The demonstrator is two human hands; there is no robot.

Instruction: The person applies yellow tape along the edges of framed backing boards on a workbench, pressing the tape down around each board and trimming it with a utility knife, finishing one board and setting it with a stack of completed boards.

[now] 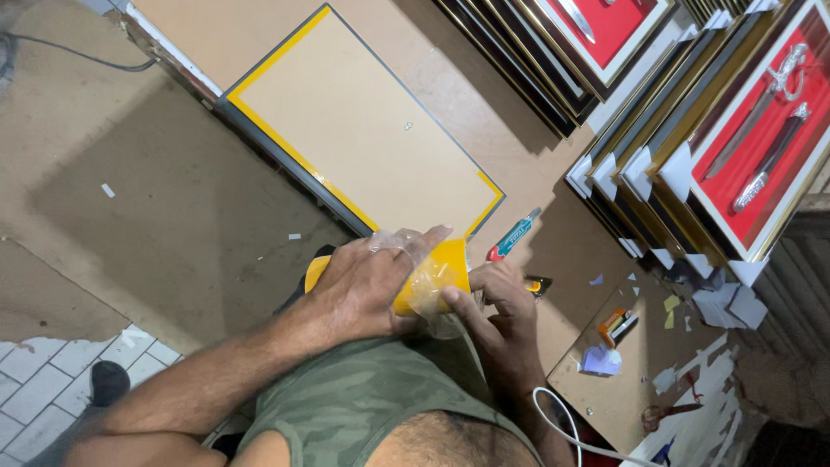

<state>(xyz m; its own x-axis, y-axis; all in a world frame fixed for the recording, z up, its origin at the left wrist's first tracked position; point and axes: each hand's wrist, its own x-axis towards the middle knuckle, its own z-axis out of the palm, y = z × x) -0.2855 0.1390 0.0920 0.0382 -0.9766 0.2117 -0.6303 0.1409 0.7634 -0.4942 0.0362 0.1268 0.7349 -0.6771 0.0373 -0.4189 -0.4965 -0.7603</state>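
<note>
The left hand [363, 290] clamps a yellow tape roll [432, 277] still partly in clear wrap [424, 290] — the right hand [497, 298] pinches it off. Just beyond the grip, the frame back [363, 130] is already taped.

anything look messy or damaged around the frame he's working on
Yes. Paper scraps litter the board at the right, by the stacked frames. The floor covering at lower left is torn, baring tiles. Both hands, left and right, grip a yellow tape roll.
</note>
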